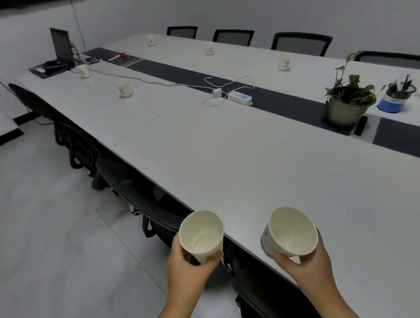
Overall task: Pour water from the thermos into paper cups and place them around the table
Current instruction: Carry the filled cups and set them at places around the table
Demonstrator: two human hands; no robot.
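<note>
Beside table (228,157), fingers grip two cups (201,235) (291,231) (contents unclear).

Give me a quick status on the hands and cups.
Left hand grips one paper cup, right hand another. Five cups already set out on the table. Table edge ahead bare; power strip farther off.
</note>
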